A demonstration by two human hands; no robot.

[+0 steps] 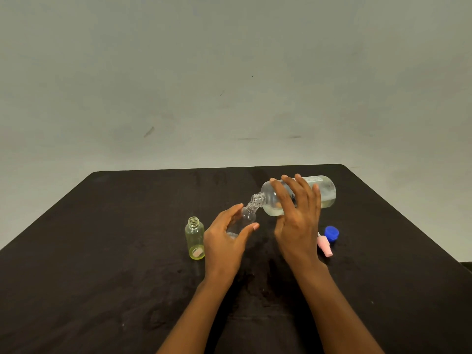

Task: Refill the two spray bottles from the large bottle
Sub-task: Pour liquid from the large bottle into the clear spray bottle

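Now the large bottle (325, 193) is tipped neck to neck with a small clear bottle (248, 216).
Over the dark bench (102, 251), the right hand (297, 221) grips the large bottle on its side, fingers over the top, thumb beneath. The left hand (224, 241) curls thumb and fingers round the clear bottle. A yellow bottle (194, 237) stands open just beside the left hand; a blue cap (332, 233) and pink sprayer (325, 247) lie by the right.
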